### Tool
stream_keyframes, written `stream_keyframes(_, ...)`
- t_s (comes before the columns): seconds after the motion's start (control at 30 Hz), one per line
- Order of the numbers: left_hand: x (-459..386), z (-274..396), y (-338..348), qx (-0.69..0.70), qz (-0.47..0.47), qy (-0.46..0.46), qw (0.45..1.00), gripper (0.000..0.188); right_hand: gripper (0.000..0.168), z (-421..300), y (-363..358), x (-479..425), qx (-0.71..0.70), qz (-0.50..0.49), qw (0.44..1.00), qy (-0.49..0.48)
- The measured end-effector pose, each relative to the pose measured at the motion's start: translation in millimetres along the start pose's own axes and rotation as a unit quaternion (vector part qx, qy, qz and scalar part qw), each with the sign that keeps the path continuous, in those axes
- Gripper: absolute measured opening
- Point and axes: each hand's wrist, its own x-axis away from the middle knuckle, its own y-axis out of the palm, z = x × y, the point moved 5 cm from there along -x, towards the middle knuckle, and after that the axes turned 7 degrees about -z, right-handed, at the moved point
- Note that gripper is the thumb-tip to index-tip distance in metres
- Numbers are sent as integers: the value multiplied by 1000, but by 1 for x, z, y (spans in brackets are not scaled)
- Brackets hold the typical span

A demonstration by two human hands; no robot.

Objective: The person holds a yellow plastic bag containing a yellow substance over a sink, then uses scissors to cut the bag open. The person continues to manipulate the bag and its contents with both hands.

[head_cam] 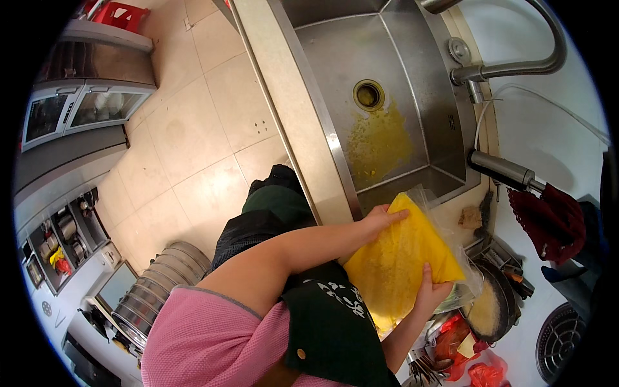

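Note:
A clear plastic bag [437,213] with a flat yellow mass [396,256] in it is held up past the near corner of a stainless steel sink [333,72]. My left hand [387,220] grips its upper edge, thumb on the yellow face. Lower down, my right hand [430,290] grips its right side, with part of the fingers hidden behind it. What the yellow substance is, I cannot tell. Yellow liquid [379,140] with small bits lies on the sink floor beside the round drain [368,95].
A curved steel faucet [512,70] stands at the sink's far side. Beyond the bag are a sponge [470,217], a pan [488,305] and red plastic bags [486,372]. A dark red cloth [551,222] hangs on the right. Stacked steel pots [159,285] stand at the lower left.

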Motion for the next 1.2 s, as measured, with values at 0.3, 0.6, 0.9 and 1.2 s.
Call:
stream_keyframes(0.3,0,2,0,-4,17,-20,1000,35,44,-8,8,6,43,8,999,-7)
stream_keyframes(0.6,2,5,3,9,8,-6,1000,32,41,-19,16,7,73,-5,997,3)
stream_keyframes(0.9,3,5,2,10,22,-12,1000,32,37,-18,17,7,74,10,997,-24)
stream_keyframes(1.2,2,-2,-4,-39,51,-4,998,34,39,-11,8,2,28,19,999,-17)
